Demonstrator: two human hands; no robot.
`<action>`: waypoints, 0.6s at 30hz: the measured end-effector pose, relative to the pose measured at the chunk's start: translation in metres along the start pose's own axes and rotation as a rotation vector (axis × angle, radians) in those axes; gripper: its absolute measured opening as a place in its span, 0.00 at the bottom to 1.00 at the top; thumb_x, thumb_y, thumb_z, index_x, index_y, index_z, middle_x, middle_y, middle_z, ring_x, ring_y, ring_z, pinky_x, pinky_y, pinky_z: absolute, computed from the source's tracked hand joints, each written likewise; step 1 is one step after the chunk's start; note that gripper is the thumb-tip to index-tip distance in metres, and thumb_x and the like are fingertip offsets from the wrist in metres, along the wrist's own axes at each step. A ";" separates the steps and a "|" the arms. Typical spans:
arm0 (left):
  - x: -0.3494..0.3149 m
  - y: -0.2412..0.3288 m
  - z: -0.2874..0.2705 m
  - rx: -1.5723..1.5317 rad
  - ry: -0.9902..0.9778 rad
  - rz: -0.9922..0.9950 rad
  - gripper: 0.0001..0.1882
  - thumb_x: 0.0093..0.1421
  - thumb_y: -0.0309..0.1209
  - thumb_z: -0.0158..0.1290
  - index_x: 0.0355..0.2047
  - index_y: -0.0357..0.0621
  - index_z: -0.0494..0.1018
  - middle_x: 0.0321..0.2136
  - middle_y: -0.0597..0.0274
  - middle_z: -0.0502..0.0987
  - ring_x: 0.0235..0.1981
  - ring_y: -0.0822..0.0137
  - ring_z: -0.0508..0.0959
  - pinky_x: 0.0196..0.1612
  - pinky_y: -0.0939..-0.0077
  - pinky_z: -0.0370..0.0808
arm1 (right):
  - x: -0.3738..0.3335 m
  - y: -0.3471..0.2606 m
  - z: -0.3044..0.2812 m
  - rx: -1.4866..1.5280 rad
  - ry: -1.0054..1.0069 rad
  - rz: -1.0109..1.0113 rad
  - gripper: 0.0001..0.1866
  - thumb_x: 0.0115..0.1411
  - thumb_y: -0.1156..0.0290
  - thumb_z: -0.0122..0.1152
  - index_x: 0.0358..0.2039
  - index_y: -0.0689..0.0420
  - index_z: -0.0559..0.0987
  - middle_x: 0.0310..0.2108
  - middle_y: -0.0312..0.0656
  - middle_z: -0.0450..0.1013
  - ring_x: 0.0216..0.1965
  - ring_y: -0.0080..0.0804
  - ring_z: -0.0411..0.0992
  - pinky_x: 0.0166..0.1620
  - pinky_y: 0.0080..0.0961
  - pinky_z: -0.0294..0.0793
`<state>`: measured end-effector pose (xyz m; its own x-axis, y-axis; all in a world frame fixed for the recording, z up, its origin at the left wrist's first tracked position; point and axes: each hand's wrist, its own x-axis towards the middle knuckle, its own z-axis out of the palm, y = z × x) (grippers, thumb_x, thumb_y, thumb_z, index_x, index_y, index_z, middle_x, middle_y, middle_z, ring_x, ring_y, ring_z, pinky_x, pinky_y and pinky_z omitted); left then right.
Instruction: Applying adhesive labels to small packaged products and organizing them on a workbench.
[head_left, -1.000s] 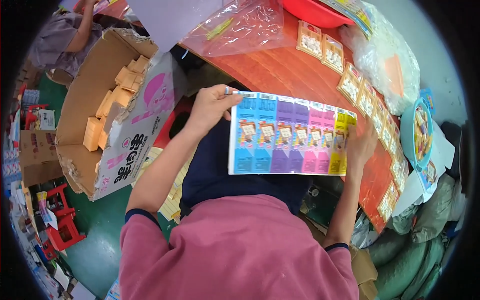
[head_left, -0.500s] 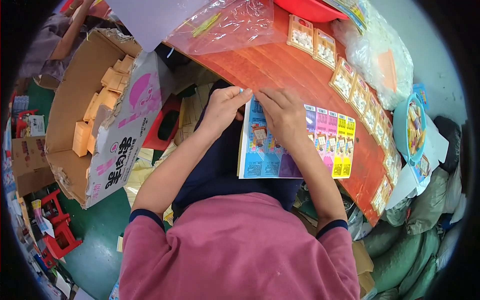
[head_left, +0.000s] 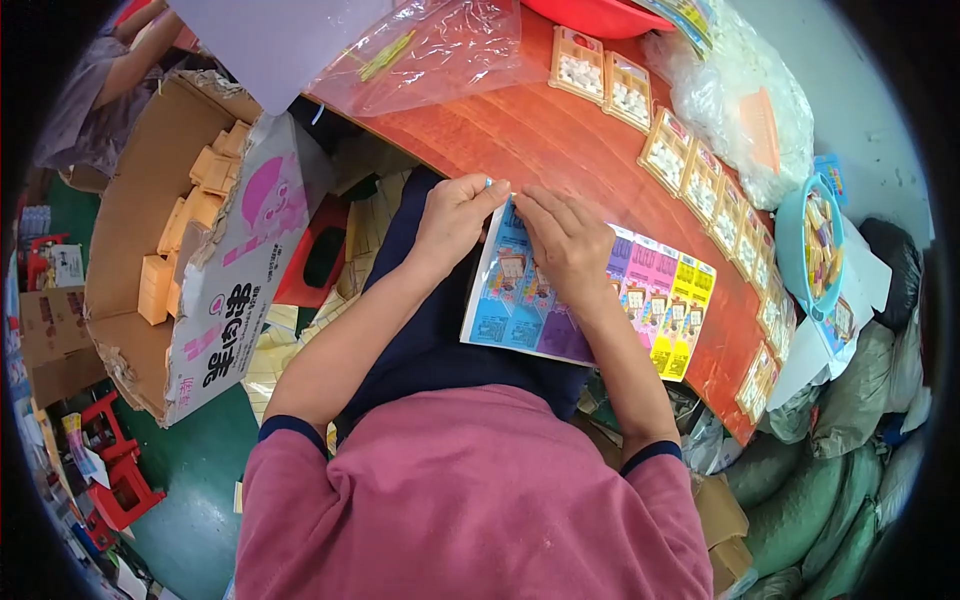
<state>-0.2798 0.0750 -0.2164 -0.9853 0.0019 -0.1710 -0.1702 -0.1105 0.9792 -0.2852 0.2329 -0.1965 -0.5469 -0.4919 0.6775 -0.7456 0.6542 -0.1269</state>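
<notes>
A stack of printed card sheets, in blue, purple, pink and yellow bands, lies partly on the table's near edge and partly over my lap. At its upper left corner my left hand is closed in a pinch. A small blue-white bit shows at its fingertips, too small to name. My right hand arches over the sheets, fingers pressed together and bent down toward the same corner, close to the left fingertips. The right thumb is hidden, and so is whatever these fingers grip.
Along the far side of the red-brown table runs a row of small trays with white pieces. A blue basket of colourful pieces stands at right. On the left, a torn cardboard box holds orange plastic parts. Clear plastic bag lies far left.
The sheets have tilted, their right end now lower in the picture and their left edge slanted. Both hands stay at the upper left corner, with a slight gap between their fingertips. The whole view shifted slightly.
</notes>
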 end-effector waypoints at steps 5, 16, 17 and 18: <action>0.009 0.007 0.018 0.520 0.089 0.283 0.17 0.59 0.39 0.51 0.21 0.36 0.69 0.12 0.57 0.68 0.15 0.74 0.70 0.19 0.71 0.64 | -0.009 0.009 -0.041 0.067 0.007 -0.093 0.10 0.41 0.76 0.63 0.28 0.56 0.74 0.36 0.44 0.74 0.31 0.43 0.72 0.30 0.37 0.69; 0.063 0.004 0.094 0.999 0.063 0.630 0.06 0.57 0.31 0.47 0.32 0.43 0.70 0.29 0.54 0.75 0.29 0.52 0.76 0.28 0.57 0.73 | -0.032 -0.008 -0.204 0.289 0.629 0.504 0.07 0.62 0.71 0.49 0.28 0.59 0.65 0.25 0.39 0.66 0.21 0.21 0.64 0.23 0.16 0.65; 0.065 0.010 0.098 1.005 0.050 0.633 0.06 0.57 0.31 0.47 0.32 0.43 0.70 0.29 0.54 0.75 0.29 0.52 0.76 0.28 0.57 0.73 | -0.030 -0.004 -0.187 0.465 0.615 0.617 0.04 0.61 0.75 0.49 0.30 0.60 0.66 0.26 0.39 0.67 0.21 0.19 0.63 0.22 0.14 0.63; 0.065 0.024 0.101 0.973 0.072 0.675 0.09 0.58 0.32 0.46 0.35 0.42 0.70 0.32 0.53 0.75 0.34 0.52 0.75 0.32 0.57 0.73 | -0.030 0.001 -0.177 0.618 0.561 0.796 0.03 0.60 0.76 0.49 0.33 0.60 0.67 0.27 0.39 0.68 0.22 0.19 0.64 0.22 0.13 0.63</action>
<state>-0.3501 0.1728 -0.1933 -0.8827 0.1739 0.4365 0.4116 0.7343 0.5398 -0.2024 0.3502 -0.0885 -0.8155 0.3594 0.4536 -0.4095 0.1954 -0.8911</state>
